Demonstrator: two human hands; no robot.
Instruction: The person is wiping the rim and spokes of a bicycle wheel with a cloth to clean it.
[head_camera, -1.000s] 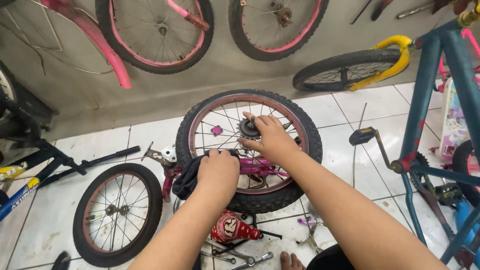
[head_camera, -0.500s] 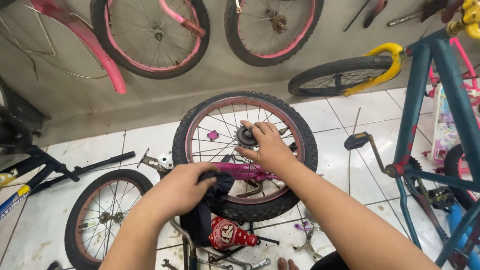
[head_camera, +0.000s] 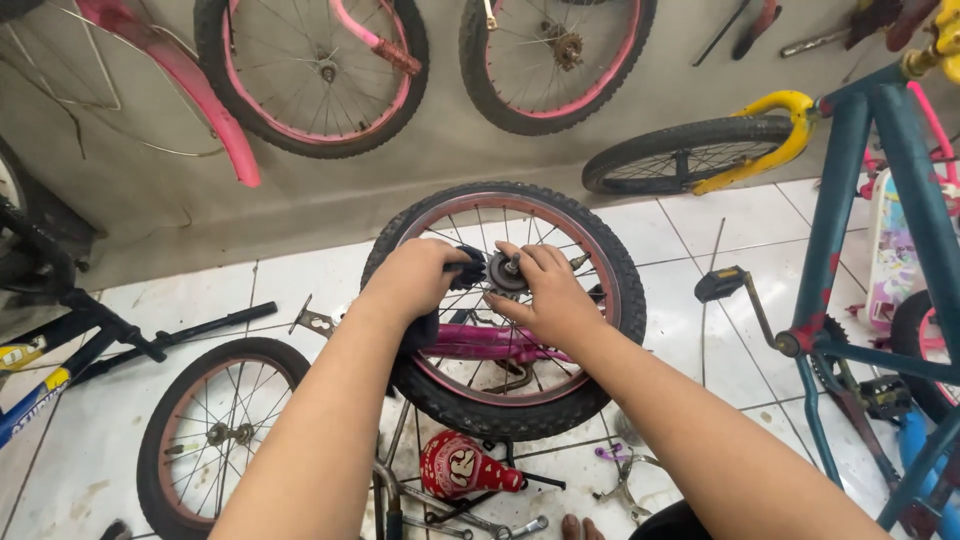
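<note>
The left hand (head_camera: 415, 280) is closed around a dark rag (head_camera: 462, 270), pressing it at nine o'clock against the hub (head_camera: 505, 272) of the small pink-rimmed bicycle wheel (head_camera: 503, 310). The right hand (head_camera: 550, 295) pinches the hub from three o'clock, apparently steadying it. A loose wheel (head_camera: 222, 432) lies at seven o'clock.

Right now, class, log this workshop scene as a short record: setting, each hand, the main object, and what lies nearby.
Setting: tiled floor, bicycle parts around
Main object: upright wheel with pink rim
Left hand: presses a dark cloth beside the hub
Right hand: fingers on the hub
Nearby: smaller wheel lying flat, red bell-shaped part, blue frame
</note>
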